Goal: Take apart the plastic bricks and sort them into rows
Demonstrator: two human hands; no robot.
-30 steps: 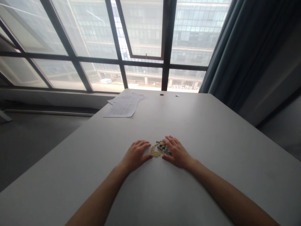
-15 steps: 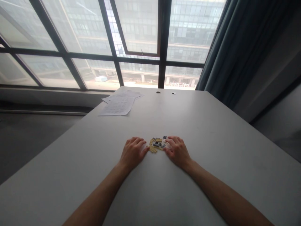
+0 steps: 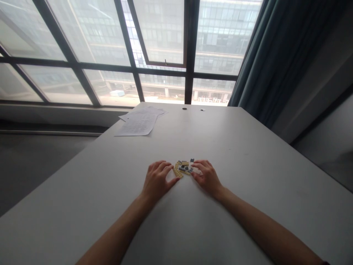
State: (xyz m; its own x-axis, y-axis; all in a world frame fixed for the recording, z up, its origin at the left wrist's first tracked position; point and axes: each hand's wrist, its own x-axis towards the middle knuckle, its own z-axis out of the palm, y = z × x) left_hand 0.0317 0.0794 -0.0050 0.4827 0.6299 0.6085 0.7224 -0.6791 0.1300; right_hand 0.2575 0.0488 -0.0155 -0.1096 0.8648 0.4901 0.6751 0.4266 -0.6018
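Several small yellow bricks [image 3: 178, 171] and grey bricks [image 3: 185, 168] lie together on the white table, between my two hands. My left hand [image 3: 160, 177] rests at the left edge of the cluster, its thumb and fingers apart, with the thumb tip touching the lower yellow bricks. On the other side, my right hand [image 3: 205, 176] has its fingers spread and curved beside the grey bricks, its fingertips at their right edge. A dark grey piece [image 3: 192, 160] sits just above the right fingertips. Neither hand is closed round a brick.
Printed paper sheets [image 3: 138, 123] lie on the white table [image 3: 215, 136] at the far left. Two round holes, one dark [image 3: 184, 109], are near the far edge. Beyond stand a window [image 3: 162, 70] and a blue curtain [image 3: 253, 62].
My left thumb has moved right, to the lower yellow bricks, and the left fingertips are closer to the cluster. The yellow bricks at the lower left sit closer together. My right hand has barely moved.
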